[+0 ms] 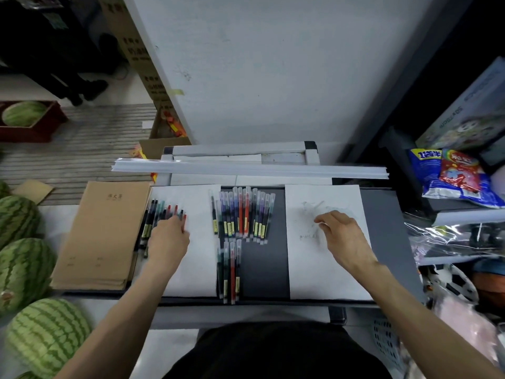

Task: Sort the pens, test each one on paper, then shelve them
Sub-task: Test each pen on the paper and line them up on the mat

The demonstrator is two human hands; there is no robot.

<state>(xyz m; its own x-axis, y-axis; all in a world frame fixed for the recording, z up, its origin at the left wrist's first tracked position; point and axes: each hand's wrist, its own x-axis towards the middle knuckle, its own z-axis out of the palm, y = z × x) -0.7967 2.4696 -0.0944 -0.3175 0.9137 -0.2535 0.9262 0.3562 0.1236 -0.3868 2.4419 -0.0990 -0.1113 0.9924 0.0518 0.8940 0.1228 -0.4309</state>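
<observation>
Bare and palm-down, the left hand (169,231) lies on a loose bunch of pens (157,218) at about 9 o'clock on the desk (382,214), its fingers curled over their lower ends; whether it actually grips one cannot be told. Those pens fan out across the left edge of a white sheet (196,255), black, teal and red caps pointing toward 12 o'clock. The right hand (338,233) rests at about 3 o'clock on a second white sheet (322,274) that carries faint scribbles, its fingers loosely bent and drawn together, with nothing visibly held. Between the two sheets, on the dark desk surface, a sorted row of pens (243,214) lies side by side in blue, red, purple and grey-green, and just below it toward 6 o'clock a smaller group of pens (231,272) lies parallel. A stack of brown notebooks (101,236) sits beyond the left sheet at 9 o'clock, touching the pen bunch. Watermelons (24,269) line the floor farther left. Snack bags (453,173) sit on a shelf at 2 o'clock.
</observation>
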